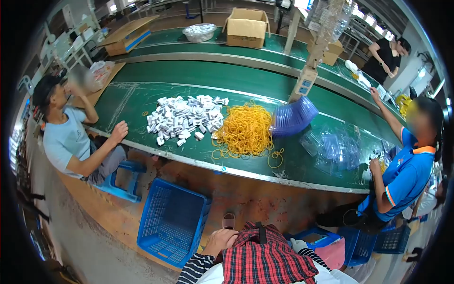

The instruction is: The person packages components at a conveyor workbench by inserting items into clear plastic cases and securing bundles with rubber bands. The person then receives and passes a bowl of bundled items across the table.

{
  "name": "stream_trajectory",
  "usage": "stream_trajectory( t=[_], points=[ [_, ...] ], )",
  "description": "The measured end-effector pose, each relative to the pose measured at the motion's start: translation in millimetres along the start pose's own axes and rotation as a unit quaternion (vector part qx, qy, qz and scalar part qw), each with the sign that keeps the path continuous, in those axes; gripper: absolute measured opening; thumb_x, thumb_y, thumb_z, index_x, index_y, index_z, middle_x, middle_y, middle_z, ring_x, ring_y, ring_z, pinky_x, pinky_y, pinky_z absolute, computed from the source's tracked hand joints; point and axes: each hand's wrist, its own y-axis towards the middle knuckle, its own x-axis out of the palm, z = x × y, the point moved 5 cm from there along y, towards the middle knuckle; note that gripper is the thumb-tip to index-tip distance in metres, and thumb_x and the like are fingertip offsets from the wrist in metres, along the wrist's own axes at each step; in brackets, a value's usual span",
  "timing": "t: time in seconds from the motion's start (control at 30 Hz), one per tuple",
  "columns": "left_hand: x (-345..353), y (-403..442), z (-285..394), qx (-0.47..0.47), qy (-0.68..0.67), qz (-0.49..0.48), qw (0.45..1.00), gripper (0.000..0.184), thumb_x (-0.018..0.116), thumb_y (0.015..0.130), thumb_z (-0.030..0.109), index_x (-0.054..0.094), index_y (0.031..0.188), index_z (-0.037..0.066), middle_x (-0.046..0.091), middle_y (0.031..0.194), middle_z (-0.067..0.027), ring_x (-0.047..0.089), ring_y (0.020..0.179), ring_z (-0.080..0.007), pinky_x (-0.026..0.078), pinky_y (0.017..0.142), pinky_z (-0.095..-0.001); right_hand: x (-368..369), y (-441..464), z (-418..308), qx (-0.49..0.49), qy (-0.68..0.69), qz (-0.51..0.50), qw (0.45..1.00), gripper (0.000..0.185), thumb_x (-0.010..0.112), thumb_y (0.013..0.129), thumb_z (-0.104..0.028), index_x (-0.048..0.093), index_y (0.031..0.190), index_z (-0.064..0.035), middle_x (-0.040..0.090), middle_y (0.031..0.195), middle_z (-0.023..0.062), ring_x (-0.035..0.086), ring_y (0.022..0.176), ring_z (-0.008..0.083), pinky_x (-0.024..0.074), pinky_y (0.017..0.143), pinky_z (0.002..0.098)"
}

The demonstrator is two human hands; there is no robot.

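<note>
My left hand (221,241) rests at the edge of the red and black plaid apron (265,258) over my lap, its fingers stretched out and holding nothing I can see. At the apron's other side my right hand (299,245) shows only in part below a striped cuff, and its fingers are mostly hidden. In front of me on the green work table (189,154) are a pile of small white pieces (187,118), a heap of yellow cord loops (248,130), a curved stack of clear bluish plastic trays (295,116) and loose clear plastic cases (336,151).
An empty blue crate (172,222) stands on the floor at my left. A person in light blue (71,142) sits to the left; another in a blue polo (409,170) is at the right. A post (314,61), a cardboard box (246,28) and a basin (199,32) stand farther back.
</note>
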Motion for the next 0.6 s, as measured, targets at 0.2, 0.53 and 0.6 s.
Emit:
stream_trajectory(
  t=[0.2, 0.53, 0.6],
  points=[
    [-32, 12, -18, -0.025, 0.013, -0.003, 1.0, 0.017, 0.061, 0.084, 0.023, 0.067, 0.096, 0.012, 0.067, 0.09, -0.0081, 0.062, 0.084, -0.0283, 0.048, 0.075, -0.0392, 6, 16, -34, -0.07, -0.065, 0.0, 0.995, 0.059, 0.024, 0.097, -0.045, 0.066, 0.094, -0.0045, 0.067, 0.094, 0.0193, 0.063, 0.09, 0.0385, 0.046, 0.083, 0.0453],
    [-61, 36, -58, -0.037, 0.032, -0.018, 0.999, 0.017, 0.061, 0.083, 0.022, 0.068, 0.093, 0.012, 0.066, 0.086, -0.008, 0.062, 0.083, -0.0283, 0.048, 0.076, -0.0401, -20, 8, -119, -0.062, 0.031, 0.11, 0.991, 0.054, 0.037, 0.091, -0.053, 0.068, 0.09, -0.0088, 0.066, 0.094, 0.0198, 0.063, 0.091, 0.0364, 0.0475, 0.085, 0.0444],
    [-64, 45, -54, -0.046, 0.042, -0.027, 0.998, 0.017, 0.06, 0.083, 0.022, 0.068, 0.093, 0.011, 0.066, 0.086, -0.0079, 0.062, 0.082, -0.0283, 0.047, 0.077, -0.0404, -44, -13, -141, -0.046, 0.053, 0.145, 0.987, 0.051, 0.041, 0.09, -0.052, 0.067, 0.084, -0.0086, 0.066, 0.091, 0.0191, 0.063, 0.087, 0.0361, 0.0484, 0.081, 0.0446]
  ],
)
